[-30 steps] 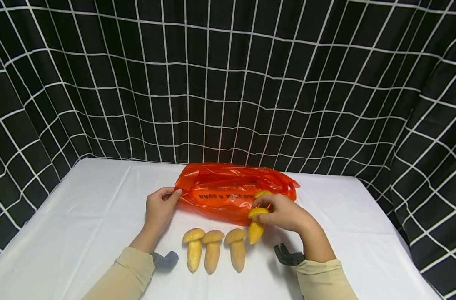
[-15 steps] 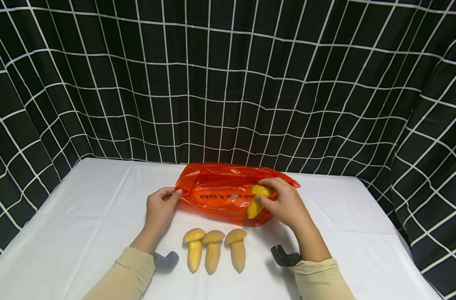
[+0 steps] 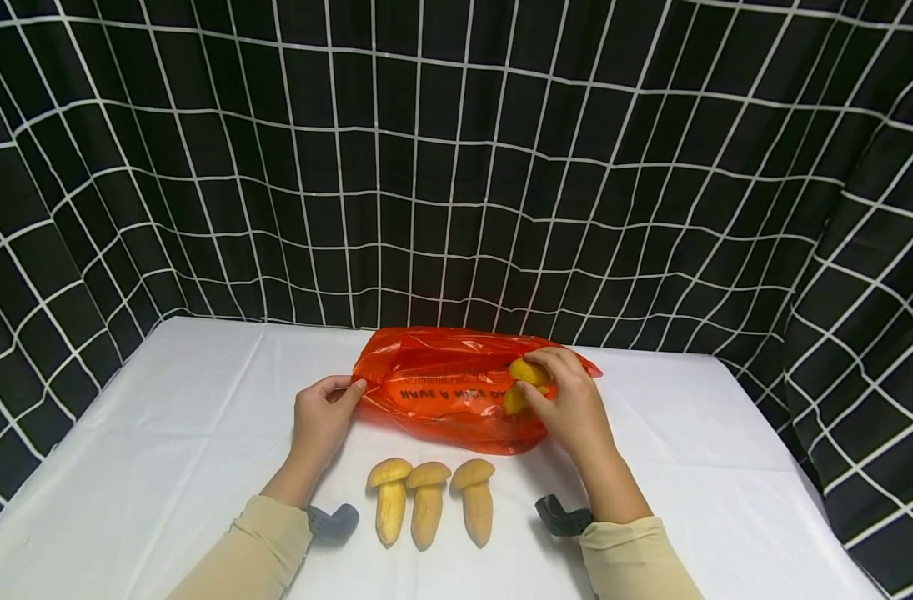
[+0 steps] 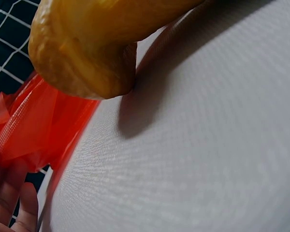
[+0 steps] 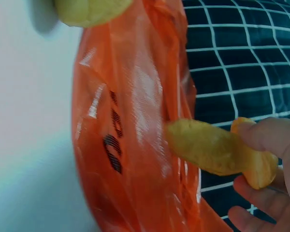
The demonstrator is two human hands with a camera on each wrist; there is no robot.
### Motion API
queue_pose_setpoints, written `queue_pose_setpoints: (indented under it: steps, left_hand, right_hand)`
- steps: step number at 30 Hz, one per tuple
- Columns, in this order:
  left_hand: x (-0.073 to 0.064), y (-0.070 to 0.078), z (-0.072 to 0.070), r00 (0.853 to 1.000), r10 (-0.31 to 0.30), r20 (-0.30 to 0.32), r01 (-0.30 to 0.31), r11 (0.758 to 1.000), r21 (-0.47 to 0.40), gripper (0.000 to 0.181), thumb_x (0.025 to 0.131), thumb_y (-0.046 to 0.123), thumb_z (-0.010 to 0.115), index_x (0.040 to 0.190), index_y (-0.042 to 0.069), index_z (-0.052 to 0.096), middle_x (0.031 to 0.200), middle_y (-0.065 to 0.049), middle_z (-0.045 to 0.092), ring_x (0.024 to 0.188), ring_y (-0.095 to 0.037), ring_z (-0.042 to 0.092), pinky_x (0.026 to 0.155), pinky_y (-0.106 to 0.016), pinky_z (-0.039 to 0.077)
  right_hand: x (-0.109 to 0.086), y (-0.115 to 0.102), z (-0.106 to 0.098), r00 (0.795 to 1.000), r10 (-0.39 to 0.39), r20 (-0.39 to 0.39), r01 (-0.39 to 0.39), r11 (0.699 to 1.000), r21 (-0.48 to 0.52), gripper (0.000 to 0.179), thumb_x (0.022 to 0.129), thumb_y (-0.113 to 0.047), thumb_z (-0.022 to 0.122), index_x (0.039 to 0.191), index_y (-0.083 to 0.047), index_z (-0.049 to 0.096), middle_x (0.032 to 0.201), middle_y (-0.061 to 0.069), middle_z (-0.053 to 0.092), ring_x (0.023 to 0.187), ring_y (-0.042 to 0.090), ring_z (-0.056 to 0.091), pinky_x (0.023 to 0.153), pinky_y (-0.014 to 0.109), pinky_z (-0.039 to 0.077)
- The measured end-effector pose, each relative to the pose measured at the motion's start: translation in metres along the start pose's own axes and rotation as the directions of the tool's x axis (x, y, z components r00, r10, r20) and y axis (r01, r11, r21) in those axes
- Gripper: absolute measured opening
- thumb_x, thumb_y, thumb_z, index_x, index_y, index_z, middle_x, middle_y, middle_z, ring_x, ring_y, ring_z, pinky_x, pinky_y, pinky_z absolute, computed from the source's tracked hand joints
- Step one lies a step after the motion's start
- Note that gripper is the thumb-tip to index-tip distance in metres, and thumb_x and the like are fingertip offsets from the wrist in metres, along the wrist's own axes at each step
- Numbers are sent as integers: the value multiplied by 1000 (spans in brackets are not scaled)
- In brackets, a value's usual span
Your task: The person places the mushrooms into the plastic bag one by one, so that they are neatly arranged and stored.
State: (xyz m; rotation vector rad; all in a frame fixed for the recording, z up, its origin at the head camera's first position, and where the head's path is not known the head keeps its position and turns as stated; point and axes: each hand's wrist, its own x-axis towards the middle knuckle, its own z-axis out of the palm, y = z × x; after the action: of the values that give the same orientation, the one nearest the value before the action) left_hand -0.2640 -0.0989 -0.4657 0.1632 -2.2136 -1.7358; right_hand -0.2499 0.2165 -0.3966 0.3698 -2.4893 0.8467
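At the right end of the red plastic bag [image 3: 456, 429], my right hand [image 3: 572, 400] pinches a yellow mushroom [image 5: 208, 147] by its cap. Its stem points at the bag's mouth in the right wrist view. My left hand [image 3: 323, 417] pinches the bag's left edge between thumb and fingers, and the mouth gapes toward me. In front of the bag lie three mushrooms, stems toward me: a yellow left mushroom [image 3: 390, 500], a paler middle mushroom [image 3: 427, 504] and a pale right mushroom [image 3: 475, 500]. The bag's inside is partly hidden by the right hand.
A white cloth covers the table [image 3: 726, 450]. Behind and at both sides hangs a black curtain [image 3: 441, 167] with a white grid. A grey wrist mount [image 3: 334, 522] and a black wrist mount [image 3: 563, 517] jut inward near the mushrooms.
My right hand has carried the yellow mushroom from in front of the bag up and away from me to the bag's mouth. The left hand and the three lying mushrooms stay put.
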Motion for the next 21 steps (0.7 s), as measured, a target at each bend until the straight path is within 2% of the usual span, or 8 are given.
queue_pose_setpoints:
  steps: [5,21]
  left_hand:
    - [0,0,-1,1000,-16,6,16,1000,10,28,91,27,71,102,2,74,99,-15,73,89,-22,64,72,-9,49]
    - [2,-2,1,1000,-5,-4,5,1000,-10,23,90,21,72,99,0,74,93,-15,73,81,-14,61,69,-12,49]
  right_hand:
    - [-2,-2,6,999,-4,38,6,999,-32,37,85,-13,76,120,-9,66,125,10,59,118,31,57,101,49,49]
    - [-6,-2,17,992,-4,129,14,997,-77,38,84,-14,77,121,-10,67,124,9,62,117,31,60,101,50,48]
